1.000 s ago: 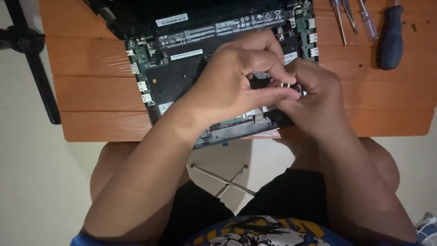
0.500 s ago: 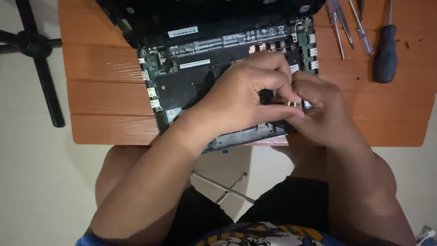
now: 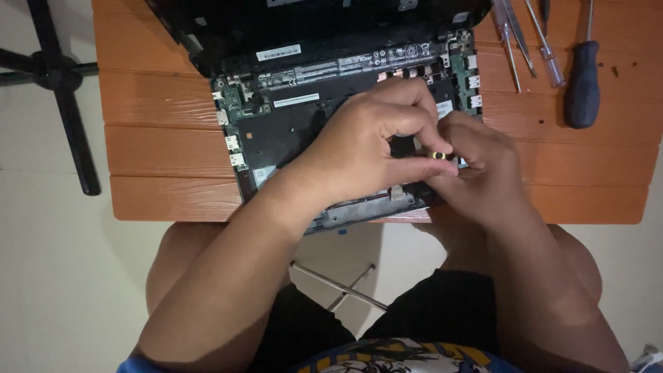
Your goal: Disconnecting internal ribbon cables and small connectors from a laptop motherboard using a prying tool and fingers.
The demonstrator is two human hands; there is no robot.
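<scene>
Laptop: I saw one opened laptop point(image 3: 290, 131), black inside, green board edges and white labels showing, lying on the orange slatted desk point(image 3: 159, 138).
Small part: one tiny yellow-and-black piece point(image 3: 438, 155) sat between my fingertips, above the laptop's right half.
Left hand: my left hand point(image 3: 366, 148) curled, thumb and forefinger pinching that piece.
Right hand: my right hand point(image 3: 483, 173) was pressed against the left, fingers closed at the same piece.
Tools: one dark-handled screwdriver point(image 3: 583, 83); thinner tools point(image 3: 514, 41) beside it, roughly three, count unsure.
</scene>
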